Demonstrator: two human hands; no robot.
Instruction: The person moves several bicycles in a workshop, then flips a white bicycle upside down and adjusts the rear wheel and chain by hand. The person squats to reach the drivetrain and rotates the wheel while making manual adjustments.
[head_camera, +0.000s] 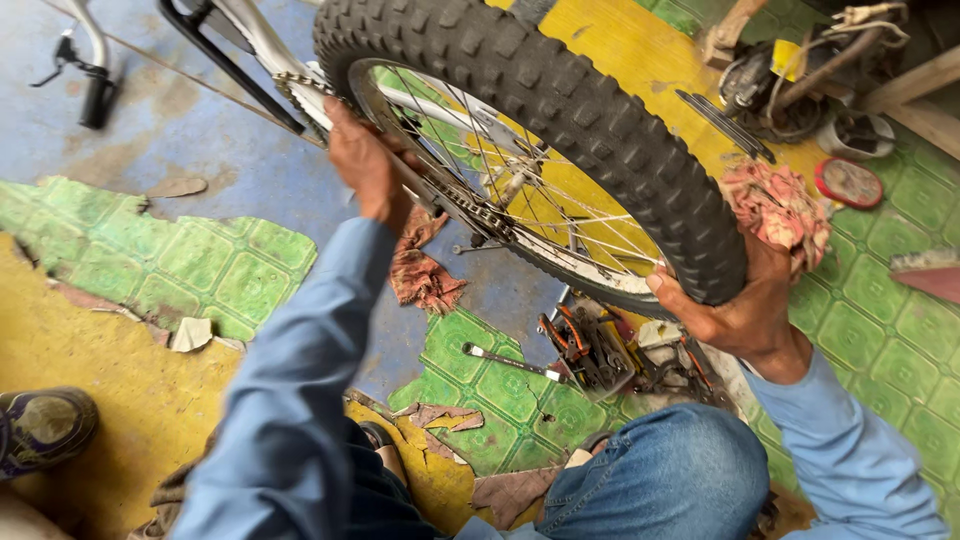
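The right hand (735, 315) grips the tyre (560, 110), which curves up and left from its fingers. The left hand (365, 165) holds the frame (265, 45) by the chain (470, 212).

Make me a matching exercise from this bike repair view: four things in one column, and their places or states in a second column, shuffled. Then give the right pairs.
Things:
1. left hand
2. right hand
3. wrench
4. red rag

Places or states:
A. lies flat on the green patterned floor, in front of the knee
B. grips the knobby tyre at its lower edge
C. lies crumpled on the floor beneath the wheel
D. holds the bike at the chain, beside the frame

Right pairs: 1-D, 2-B, 3-A, 4-C
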